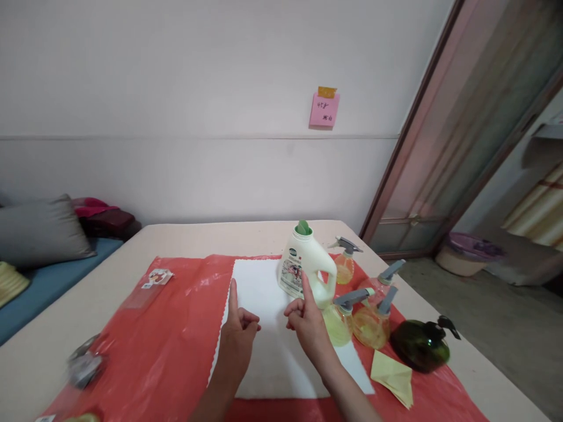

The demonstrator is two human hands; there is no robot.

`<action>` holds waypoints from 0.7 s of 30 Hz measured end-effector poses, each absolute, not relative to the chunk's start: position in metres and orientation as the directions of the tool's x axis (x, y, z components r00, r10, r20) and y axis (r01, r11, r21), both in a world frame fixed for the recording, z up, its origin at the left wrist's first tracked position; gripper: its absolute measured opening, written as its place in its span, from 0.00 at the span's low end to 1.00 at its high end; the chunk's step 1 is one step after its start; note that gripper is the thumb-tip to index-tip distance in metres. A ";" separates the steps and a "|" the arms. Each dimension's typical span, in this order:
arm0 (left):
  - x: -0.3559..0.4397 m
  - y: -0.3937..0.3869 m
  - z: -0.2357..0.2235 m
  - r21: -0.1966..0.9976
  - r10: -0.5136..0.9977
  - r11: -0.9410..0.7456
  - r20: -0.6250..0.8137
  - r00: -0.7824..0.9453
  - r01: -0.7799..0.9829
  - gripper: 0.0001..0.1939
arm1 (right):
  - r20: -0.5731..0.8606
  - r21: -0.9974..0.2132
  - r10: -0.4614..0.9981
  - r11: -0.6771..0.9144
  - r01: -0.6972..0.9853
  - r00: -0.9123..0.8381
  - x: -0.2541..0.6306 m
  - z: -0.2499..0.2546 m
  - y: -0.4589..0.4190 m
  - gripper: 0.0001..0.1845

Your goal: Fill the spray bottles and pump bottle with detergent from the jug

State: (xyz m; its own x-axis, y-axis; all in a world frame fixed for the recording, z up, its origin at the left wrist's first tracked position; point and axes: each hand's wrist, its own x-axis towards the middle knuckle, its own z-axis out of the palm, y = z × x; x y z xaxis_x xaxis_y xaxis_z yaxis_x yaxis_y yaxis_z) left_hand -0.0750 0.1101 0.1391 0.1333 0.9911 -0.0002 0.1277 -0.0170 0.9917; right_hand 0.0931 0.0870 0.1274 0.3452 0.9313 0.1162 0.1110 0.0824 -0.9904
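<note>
Above a white sheet point(268, 363) both of my hands are raised with index fingers stretched out, and neither holds anything. My left hand point(237, 328) is over the sheet's left side, its thumb and other fingers loosely bent. My right hand point(308, 322) has the same pose, its fingertip in front of a cream-coloured jug point(303, 264) with a handle and green spout. A spray bottle with yellow liquid point(338, 325) stands just right of that hand. Beside it is a spray bottle with orange liquid point(372, 328).
Another spray bottle point(345, 269) stands behind the jug. A dark green pump bottle point(420, 346) and a folded yellow cloth point(392, 376) lie right on the red sheet point(176, 328). A clear package point(149, 287) and a blurred metallic item point(85, 363) are left. A pink note point(324, 110) hangs on the wall.
</note>
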 end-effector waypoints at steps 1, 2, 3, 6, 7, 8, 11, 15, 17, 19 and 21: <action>-0.075 0.110 0.138 0.992 0.991 -0.015 -0.002 0.134 0.122 0.47 | 0.110 -0.992 0.931 0.079 0.102 0.348 0.094 0.127 0.087 0.54; -0.075 0.110 0.137 0.993 0.991 -0.014 -0.002 0.134 0.120 0.47 | 0.106 -0.992 0.931 0.077 0.096 0.349 0.095 0.127 0.087 0.54; -0.074 0.111 0.137 0.993 0.991 -0.014 -0.002 0.135 0.121 0.47 | 0.105 -0.993 0.931 0.077 0.092 0.351 0.095 0.127 0.087 0.54; -0.074 0.110 0.135 0.990 0.991 -0.014 -0.006 0.137 0.142 0.46 | 0.106 -0.993 0.929 0.081 0.085 0.355 0.095 0.127 0.087 0.55; -0.074 0.110 0.135 0.988 0.991 -0.013 -0.008 0.135 0.151 0.46 | 0.106 -0.993 0.928 0.083 0.081 0.357 0.095 0.127 0.087 0.55; -0.074 0.110 0.135 0.987 0.991 -0.012 -0.010 0.135 0.159 0.46 | 0.107 -0.993 0.927 0.084 0.079 0.359 0.094 0.127 0.087 0.55; -0.074 0.110 0.135 0.986 0.990 -0.008 -0.015 0.138 0.166 0.46 | 0.113 -0.993 0.928 0.091 0.080 0.355 0.093 0.128 0.087 0.54; -0.074 0.112 0.134 0.983 0.991 -0.007 -0.019 0.135 0.186 0.46 | 0.128 -0.990 0.935 0.100 0.100 0.331 0.094 0.127 0.088 0.51; -0.074 0.113 0.133 0.975 0.993 0.004 -0.030 0.115 0.223 0.46 | 0.163 -0.979 0.925 0.109 0.172 0.343 0.095 0.125 0.088 0.49; -0.074 0.113 0.132 0.968 0.995 0.022 -0.046 0.091 0.251 0.46 | 0.227 -0.948 0.891 0.110 0.298 0.394 0.098 0.124 0.087 0.47; -0.075 0.113 0.132 0.969 0.995 0.033 -0.054 0.078 0.246 0.46 | 0.309 -0.901 0.838 0.106 0.421 0.450 0.102 0.125 0.085 0.43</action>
State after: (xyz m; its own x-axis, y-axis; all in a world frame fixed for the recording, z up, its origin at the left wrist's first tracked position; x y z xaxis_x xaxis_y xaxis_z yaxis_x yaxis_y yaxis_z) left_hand -0.0752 0.1129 0.1320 0.0782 0.9955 -0.0537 0.2458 0.0329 0.9688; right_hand 0.1023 0.0853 0.1251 0.4503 0.8377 0.3091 0.4208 0.1062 -0.9009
